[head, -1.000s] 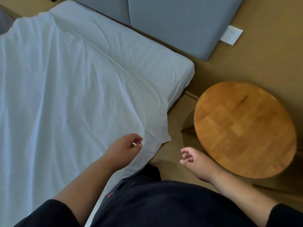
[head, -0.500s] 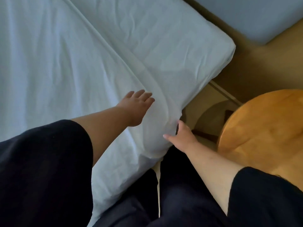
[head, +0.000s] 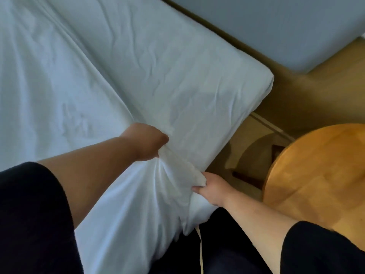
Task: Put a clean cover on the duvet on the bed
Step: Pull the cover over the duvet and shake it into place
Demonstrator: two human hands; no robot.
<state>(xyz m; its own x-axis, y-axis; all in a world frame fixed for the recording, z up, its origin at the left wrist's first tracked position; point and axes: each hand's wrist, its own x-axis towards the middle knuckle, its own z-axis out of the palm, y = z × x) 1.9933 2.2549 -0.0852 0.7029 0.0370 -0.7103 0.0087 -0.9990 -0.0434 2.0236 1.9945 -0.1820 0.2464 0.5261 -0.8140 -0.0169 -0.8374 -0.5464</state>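
1. Nearest, a thin white tie or cord (head: 201, 252) hangs from the bunched corner of the white duvet cover (head: 138, 204), dangling over the person's dark clothing
2. The right hand (head: 212, 187) holds a closed grip on a wad of the cover's corner at the near edge of the bed, thumb and curled fingers pinching the cloth
3. Just beyond it the left hand (head: 145, 144) is also closed on the fabric, knuckles up, with creases fanning out from its grip toward the right hand
4. The cover lies spread flat over the bed; whether the duvet is already inside it I cannot tell. Past its diagonal edge lies the sheeted mattress (head: 187, 72)
5. My reading of the step: the near corner is being gathered so the cover can be opened or shaken out. The next move calls for finding the opening or seam at this corner and keeping both grips firm while lifting, since the loose cloth would slip easily
6. To the right stands a round wooden side table (head: 320, 178), and farther off a grey padded headboard (head: 276, 26)
7. Against 0.5 s ago: the left hand then lay flat with straight fingers on the cloth and the right only touched the edge; now both have clenched and the corner is pulled into folds
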